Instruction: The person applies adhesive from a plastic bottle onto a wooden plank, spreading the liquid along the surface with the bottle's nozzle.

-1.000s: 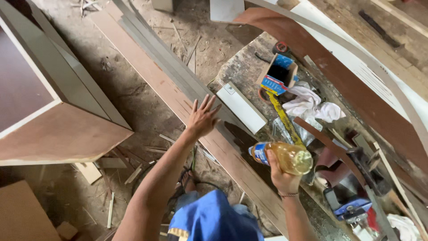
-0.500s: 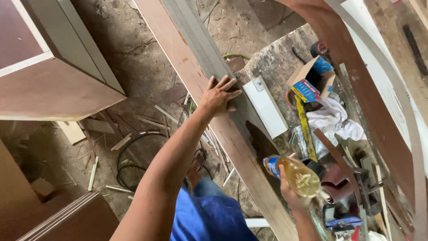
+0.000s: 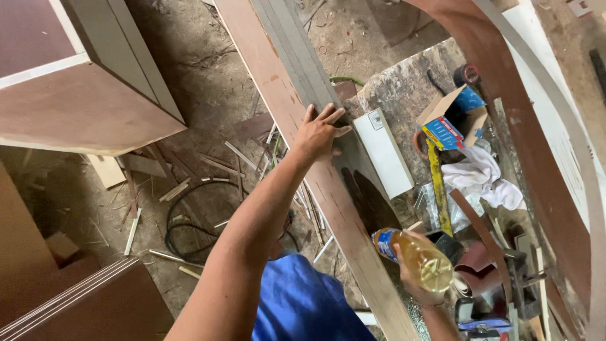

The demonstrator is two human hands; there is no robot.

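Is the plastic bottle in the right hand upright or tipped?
Tipped: the bottle lies slanted in the right hand, its neck end pointing toward the long board; yellow liquid shows inside.

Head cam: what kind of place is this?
Most likely a carpentry or furniture workshop. The left hand presses on a long plywood strip, offcuts litter the dirt floor, and the right hand holds a bottle of amber liquid over a cluttered workbench.

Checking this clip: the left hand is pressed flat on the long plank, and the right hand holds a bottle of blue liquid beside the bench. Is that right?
Not quite. The liquid is amber-yellow, not blue; only the band near the neck is blue. The head view shows the right hand gripping the bottle beside the bench, and the left hand pressed flat on the long plank.
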